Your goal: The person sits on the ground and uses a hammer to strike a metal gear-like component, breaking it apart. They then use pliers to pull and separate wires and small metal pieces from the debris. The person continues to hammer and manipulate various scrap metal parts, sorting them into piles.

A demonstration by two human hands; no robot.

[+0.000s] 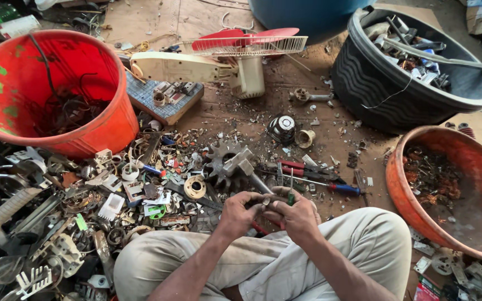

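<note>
My left hand (240, 213) and my right hand (296, 216) meet above my knees, both closed around a small metal part (265, 202). The right hand also grips a green-handled screwdriver (290, 192) whose shaft points up and away from me. Just beyond the hands lie a grey gear wheel (223, 159) with a metal block on it, red-handled pliers (299, 167) and a blue-handled screwdriver (341, 188). Most of the small part is hidden by my fingers.
A heap of scrap parts (85, 206) covers the ground at left. A red bucket (93, 120) with wires stands at upper left, a black tub (374, 95) of scrap at upper right, an orange basin (402, 195) at right. A small fan (241, 50) lies at the back.
</note>
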